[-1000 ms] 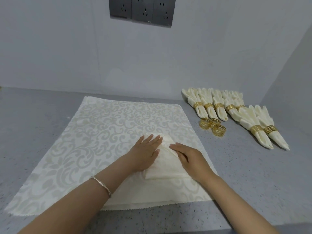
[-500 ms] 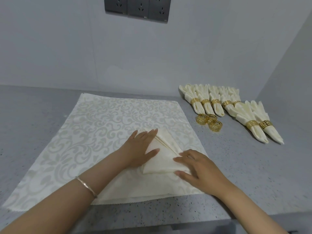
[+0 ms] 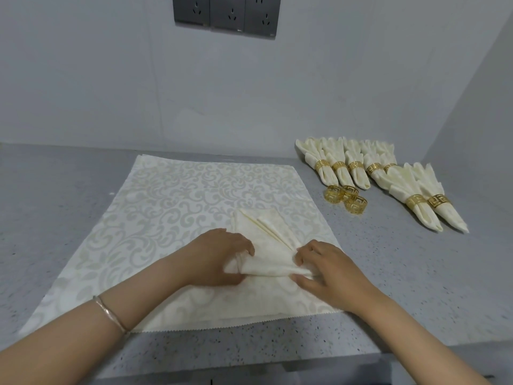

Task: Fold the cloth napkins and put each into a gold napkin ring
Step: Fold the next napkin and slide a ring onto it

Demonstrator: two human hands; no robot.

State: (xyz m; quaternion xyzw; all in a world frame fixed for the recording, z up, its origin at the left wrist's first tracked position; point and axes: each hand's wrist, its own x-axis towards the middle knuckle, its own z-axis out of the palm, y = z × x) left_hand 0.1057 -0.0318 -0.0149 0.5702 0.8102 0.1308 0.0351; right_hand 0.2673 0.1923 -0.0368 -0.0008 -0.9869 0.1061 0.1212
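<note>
One view, head camera.

- Item 1, napkin [image 3: 266, 254]: cream, folded to a fan-like wedge with pleats running toward 12 o'clock. It lies at the 5 o'clock part of the patterned cloth [image 3: 166, 218], which is spread on the grey bench [image 3: 55, 190].
- Item 2, left hand [image 3: 219, 257]: at 9 o'clock of the napkin, grip closed, fingers curled round the napkin's left lower corner. Bracelet [image 3: 111, 315] on the wrist.
- Item 3, right hand [image 3: 330, 273]: at 3 o'clock of the napkin, grip clamped on the right lower corner, thumb beneath and fingers above.
- Item 4, loose gold rings [image 3: 345, 198]: three, clustered at 2 o'clock of the napkin, off the cloth.
- Item 5, finished napkins [image 3: 352, 168]: seven, each in a ring, in a row beyond the loose rings.

Change noted: a second ago both hands lay flat and pressed the folded triangle; now both curl on its lower corners and the near edge bunches. Judgement: creasing is done and gathering of the base has begun, so a ring can be slid on next. Three rings are left.
</note>
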